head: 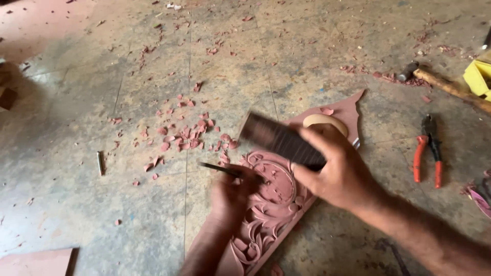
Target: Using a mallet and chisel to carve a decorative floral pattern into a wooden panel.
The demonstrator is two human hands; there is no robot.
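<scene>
A reddish carved wooden panel [279, 212] with scrollwork lies on the floor in front of me. My left hand [232, 194] holds a thin dark chisel [217, 168] with its tip on the round carved centre. Above the chisel, my right hand [335, 168] grips a dark rectangular wooden block [276, 139], blurred by motion. A pale tape roll [319, 120] rests on the panel's far end, partly hidden by the block and my right hand.
Reddish wood chips [181, 134] are scattered over the concrete floor. Red-handled pliers [428, 148] lie to the right. A hammer with a wooden handle [445, 84] and a yellow object [478, 76] sit at the far right. A small metal piece [101, 162] lies at left.
</scene>
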